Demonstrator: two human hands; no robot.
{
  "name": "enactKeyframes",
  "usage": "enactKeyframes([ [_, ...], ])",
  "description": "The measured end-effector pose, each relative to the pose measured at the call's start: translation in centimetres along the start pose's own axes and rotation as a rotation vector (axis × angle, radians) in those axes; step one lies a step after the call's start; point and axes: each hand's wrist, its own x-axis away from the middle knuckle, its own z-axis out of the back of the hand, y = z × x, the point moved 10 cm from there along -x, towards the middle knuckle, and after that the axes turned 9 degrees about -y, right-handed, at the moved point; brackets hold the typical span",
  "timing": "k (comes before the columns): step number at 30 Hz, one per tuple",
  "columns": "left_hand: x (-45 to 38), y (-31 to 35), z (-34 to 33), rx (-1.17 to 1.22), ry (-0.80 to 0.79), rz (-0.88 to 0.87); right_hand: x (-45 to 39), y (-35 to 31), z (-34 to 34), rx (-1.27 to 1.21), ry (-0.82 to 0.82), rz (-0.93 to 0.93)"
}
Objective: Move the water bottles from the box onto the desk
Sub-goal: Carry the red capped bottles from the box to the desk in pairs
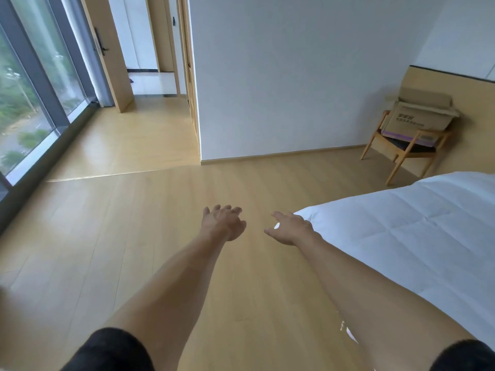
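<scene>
A brown cardboard box with its flaps up sits on a wooden chair in the far right corner. Its inside is hidden, and no water bottles or desk are in view. Both my arms stretch forward over the wooden floor. My left hand is held out with relaxed fingers and holds nothing. Beside it, my right hand is also spread and holds nothing, just off the corner of the bed. Both hands are far from the box.
A bed with a white duvet fills the lower right. A white partition wall stands ahead, with a doorway and wooden door to its left. Floor-to-ceiling windows line the left side. Wooden floor lies between them.
</scene>
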Motion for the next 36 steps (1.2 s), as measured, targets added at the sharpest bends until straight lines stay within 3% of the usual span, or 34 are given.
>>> enactKeyframes([
  [12, -17.0, -2.6, 6.7, -0.061, -0.030, -0.087, -14.5, -2.4, 7.8, -0.057, 0.004, -0.086],
  [24, -35.8, -4.1, 13.6, -0.117, -0.046, -0.016, -34.0, -2.6, 15.0, -0.108, -0.024, -0.044],
  [36, -52.9, 3.2, 22.0, -0.129, -0.035, -0.066, -50.4, 2.2, 25.7, -0.103, -0.025, -0.055],
])
